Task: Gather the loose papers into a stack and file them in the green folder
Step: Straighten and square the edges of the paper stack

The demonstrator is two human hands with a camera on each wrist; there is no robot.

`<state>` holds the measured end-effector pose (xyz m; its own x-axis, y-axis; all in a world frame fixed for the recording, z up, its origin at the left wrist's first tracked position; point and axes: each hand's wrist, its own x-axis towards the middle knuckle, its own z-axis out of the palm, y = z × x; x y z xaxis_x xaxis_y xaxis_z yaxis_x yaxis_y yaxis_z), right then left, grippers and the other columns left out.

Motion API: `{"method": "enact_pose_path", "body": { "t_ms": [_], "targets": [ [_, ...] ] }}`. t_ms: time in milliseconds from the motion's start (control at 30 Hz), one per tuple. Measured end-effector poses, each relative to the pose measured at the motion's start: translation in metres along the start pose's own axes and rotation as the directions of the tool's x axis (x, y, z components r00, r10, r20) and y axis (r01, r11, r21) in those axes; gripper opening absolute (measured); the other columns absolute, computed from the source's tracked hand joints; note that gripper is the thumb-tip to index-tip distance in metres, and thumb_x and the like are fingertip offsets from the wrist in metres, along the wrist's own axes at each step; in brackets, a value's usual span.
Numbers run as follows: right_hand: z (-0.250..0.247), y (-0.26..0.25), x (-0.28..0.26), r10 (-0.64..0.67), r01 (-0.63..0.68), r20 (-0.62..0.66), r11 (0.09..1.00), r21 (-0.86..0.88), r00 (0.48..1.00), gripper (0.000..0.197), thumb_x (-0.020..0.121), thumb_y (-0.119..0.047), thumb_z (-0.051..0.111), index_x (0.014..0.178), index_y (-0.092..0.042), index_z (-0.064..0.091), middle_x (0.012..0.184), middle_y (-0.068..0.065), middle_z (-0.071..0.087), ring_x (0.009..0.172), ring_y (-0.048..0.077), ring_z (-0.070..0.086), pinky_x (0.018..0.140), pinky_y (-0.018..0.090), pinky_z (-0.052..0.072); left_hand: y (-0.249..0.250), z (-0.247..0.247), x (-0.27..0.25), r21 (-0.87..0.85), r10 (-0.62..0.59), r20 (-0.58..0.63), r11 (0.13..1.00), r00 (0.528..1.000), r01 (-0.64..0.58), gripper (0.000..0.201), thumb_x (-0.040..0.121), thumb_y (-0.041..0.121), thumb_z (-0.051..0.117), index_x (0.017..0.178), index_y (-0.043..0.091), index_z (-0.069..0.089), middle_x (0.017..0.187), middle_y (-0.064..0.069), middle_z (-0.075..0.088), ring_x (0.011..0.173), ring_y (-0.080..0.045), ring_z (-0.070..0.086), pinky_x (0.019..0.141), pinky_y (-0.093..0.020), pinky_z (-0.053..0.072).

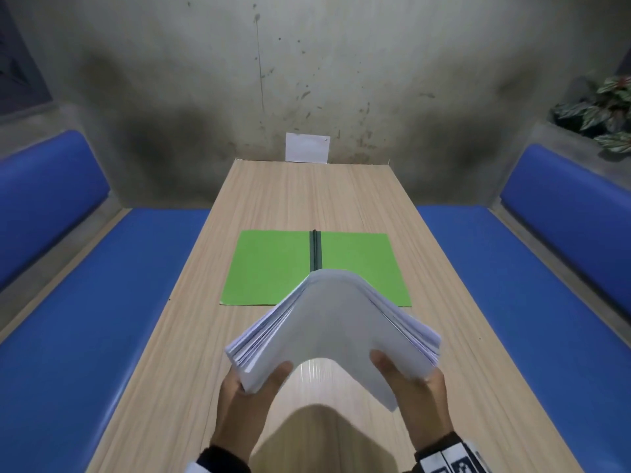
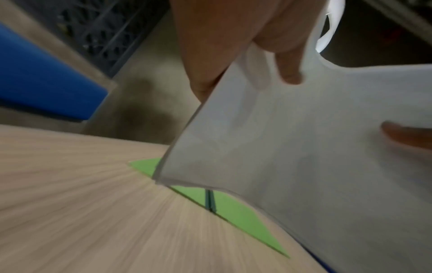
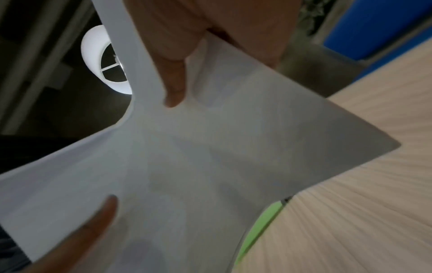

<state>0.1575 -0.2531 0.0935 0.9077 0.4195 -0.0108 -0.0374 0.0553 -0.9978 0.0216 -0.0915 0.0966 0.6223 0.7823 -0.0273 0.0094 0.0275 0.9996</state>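
A thick stack of white papers [image 1: 336, 322] is held in the air above the near half of the table, bowed upward in the middle like an arch. My left hand [image 1: 254, 382] grips its left end, thumb on the near face. My right hand [image 1: 409, 380] grips the right end the same way. The green folder [image 1: 273, 268] lies open and flat on the table just beyond the stack, its dark spine [image 1: 315, 249] running down the centre. In the left wrist view the stack [image 2: 304, 147] covers much of the folder [image 2: 233, 208]. In the right wrist view the paper [image 3: 210, 166] fills the frame, a sliver of folder [image 3: 264, 223] below.
The long wooden table [image 1: 307, 196] runs away to a stained concrete wall. A small white card [image 1: 307, 147] stands against the wall at the table's far end. Blue cushioned benches [image 1: 112, 302] [image 1: 532, 285] flank both sides. A leafy plant [image 1: 604, 110] sits at the right.
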Motion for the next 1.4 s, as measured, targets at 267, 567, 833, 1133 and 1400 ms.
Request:
{"method": "enact_pose_path", "body": {
  "t_ms": [267,567,833,1133,1400],
  "targets": [
    [-0.007,0.020,-0.002,0.054,-0.053,-0.071,0.998,0.015,0.996,0.052,0.053,-0.059,0.078,0.093,-0.029,0.061,0.096,0.000,0.067,0.096,0.017,0.066,0.065,0.020,0.051,-0.028,-0.014,0.007,-0.034,0.036,-0.098,0.999,0.995,-0.039,0.081,0.034,0.082,0.067,0.107,0.047,0.053,0.109,0.025,0.063,0.106,-0.005,0.059,0.090,-0.021,0.051],
    [-0.002,0.019,0.003,0.136,-0.112,-0.222,0.987,0.114,0.965,0.021,0.081,-0.033,0.065,0.072,-0.014,0.064,0.070,0.009,0.062,0.069,0.025,0.055,0.059,0.031,0.041,-0.024,-0.012,0.013,-0.095,-0.030,-0.312,0.996,0.950,0.000,0.034,0.061,0.058,0.070,0.084,0.034,0.062,0.108,-0.003,0.065,0.104,-0.029,0.056,0.092,-0.047,0.045],
    [-0.006,0.022,0.005,0.134,-0.119,-0.210,0.989,0.085,0.968,0.019,0.087,-0.011,0.061,0.069,-0.015,0.056,0.076,0.003,0.057,0.063,0.018,0.046,0.054,0.028,0.033,-0.030,-0.019,0.017,-0.044,-0.019,-0.343,0.999,0.939,0.005,0.011,0.073,0.040,0.071,0.080,0.041,0.063,0.107,0.004,0.058,0.109,-0.034,0.055,0.091,-0.051,0.047],
    [-0.021,0.040,-0.002,0.111,-0.105,0.049,0.988,-0.110,0.993,0.066,0.045,-0.041,0.090,0.100,-0.036,0.054,0.103,0.004,0.064,0.088,0.017,0.062,0.070,0.023,0.049,-0.032,-0.025,0.017,-0.082,0.022,-0.158,0.996,0.987,-0.035,0.060,0.043,0.068,0.074,0.096,0.050,0.051,0.117,-0.002,0.060,0.108,-0.029,0.055,0.076,-0.031,0.051],
    [-0.018,0.054,0.002,0.186,-0.186,-0.007,0.982,-0.023,0.983,0.033,0.062,-0.027,0.085,0.090,-0.015,0.071,0.085,0.002,0.078,0.095,0.029,0.068,0.083,0.039,0.053,-0.052,-0.032,0.026,-0.009,0.051,-0.122,0.999,0.991,-0.052,0.039,0.077,0.006,0.070,0.085,0.042,0.058,0.095,-0.005,0.067,0.099,-0.032,0.061,0.063,-0.007,0.050]
  ]
}}
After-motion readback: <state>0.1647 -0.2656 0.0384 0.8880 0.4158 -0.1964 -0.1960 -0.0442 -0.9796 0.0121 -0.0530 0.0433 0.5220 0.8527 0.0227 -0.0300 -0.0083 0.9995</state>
